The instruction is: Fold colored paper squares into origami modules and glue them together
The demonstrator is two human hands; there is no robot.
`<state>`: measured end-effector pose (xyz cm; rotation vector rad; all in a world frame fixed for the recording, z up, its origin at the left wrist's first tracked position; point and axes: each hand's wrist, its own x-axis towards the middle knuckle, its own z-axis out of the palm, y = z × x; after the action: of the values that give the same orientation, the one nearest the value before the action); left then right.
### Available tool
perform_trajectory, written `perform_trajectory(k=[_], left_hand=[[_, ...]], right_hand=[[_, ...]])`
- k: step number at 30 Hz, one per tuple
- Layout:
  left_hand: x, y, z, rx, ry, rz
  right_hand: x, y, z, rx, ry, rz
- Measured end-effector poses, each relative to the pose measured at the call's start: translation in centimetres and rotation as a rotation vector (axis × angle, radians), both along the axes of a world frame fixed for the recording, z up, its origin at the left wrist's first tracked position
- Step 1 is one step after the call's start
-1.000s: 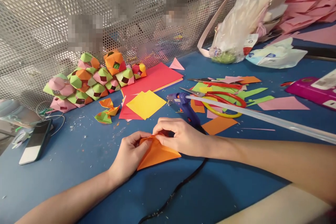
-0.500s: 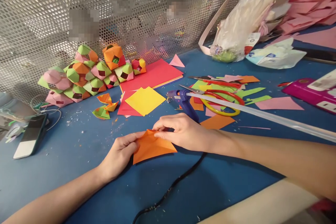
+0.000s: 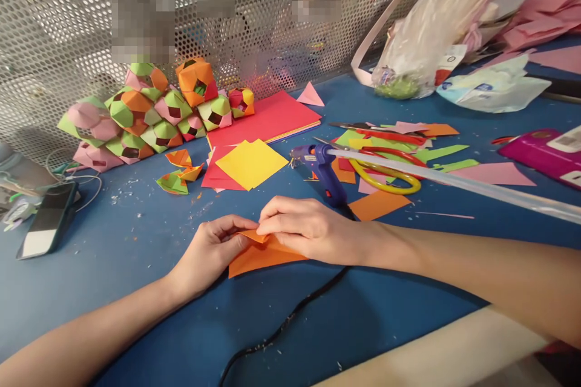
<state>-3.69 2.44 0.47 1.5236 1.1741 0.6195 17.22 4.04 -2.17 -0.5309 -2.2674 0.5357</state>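
Observation:
A sheet of orange paper (image 3: pixel 261 259) lies on the blue table with its far edge folded toward me. My left hand (image 3: pixel 209 252) pinches its left side between thumb and fingers. Across the far right part of the sheet lies my right hand (image 3: pixel 303 227), its fingertips pressed on the fold close to the left fingers and covering part of the paper. Just beyond my right hand stands a blue glue gun (image 3: pixel 323 169) with a long clear glue stick in it. Yellow paper squares (image 3: pixel 252 163) rest on red ones behind my hands.
Folded paper balls (image 3: pixel 136 112) are stacked at the back left by a perforated metal screen (image 3: pixel 254 30). Scissors (image 3: pixel 385 184) lie among paper scraps. A phone (image 3: pixel 48 224) is at left, a purple box (image 3: pixel 542 151) at right. The glue gun's black cord (image 3: pixel 290 317) runs toward me.
The far edge of the orange paper is now folded further over toward me. My fingers have closed in on the fold, and the view has shifted slightly.

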Motion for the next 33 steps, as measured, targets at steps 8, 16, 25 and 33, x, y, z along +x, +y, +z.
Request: perform_trajectory(k=[8,16,25,33], left_hand=[[0.5,-0.4,0.3,-0.054,-0.045,-0.017],[0.9,-1.0,0.8,-0.113,-0.11,-0.052],[1.6,-1.6,0.8,-0.101,-0.031,0.006],[1.2,-1.3,0.6,-0.001,0.039,0.018]], right_hand=[[0.4,-0.4,-0.2,0.115,-0.023,-0.014],[0.7,-0.8,0.1,0.082,0.035,-0.014],[0.4,-1.3,0.1,0.107,0.009,-0.002],[0.2,-1.6,0.5,0.172,-0.09,0.026]])
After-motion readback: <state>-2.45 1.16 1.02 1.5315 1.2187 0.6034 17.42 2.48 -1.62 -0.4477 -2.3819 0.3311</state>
